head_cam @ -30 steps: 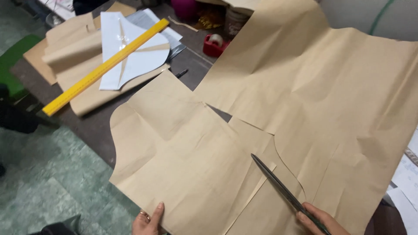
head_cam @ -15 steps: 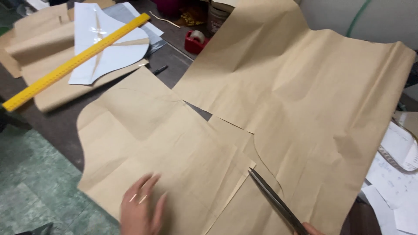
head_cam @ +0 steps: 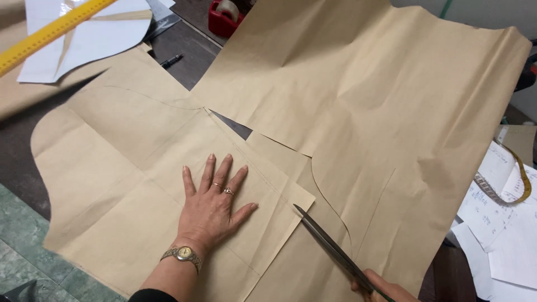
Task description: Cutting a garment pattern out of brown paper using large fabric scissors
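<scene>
While the left hand lies flat with its fingers spread on the brown paper, nothing is gripped in it: the palm simply presses the sheet down onto the table. At about four o'clock from that hand, the right hand is closed around the handles of the scissors, and only its knuckles show at the bottom edge of the view. The long blades lie together, pointing toward ten o'clock, with the tip just beside the corner of the cut flap under the left palm.

The paper covers most of the table, from the lower left to the upper right, with a drawn curve running through it at about two o'clock from the scissor tip. It looks light and thin, creased from folding, stiff enough to hold a fold yet likely to slide on the smooth top and to tear if tugged. It seems best held by flat pressure near the cutting line, or pinched at a free edge, not crumpled.

At eleven o'clock lie a yellow ruler and a white pattern piece; a red tape dispenser sits at twelve, and a measuring tape over white papers at three
</scene>
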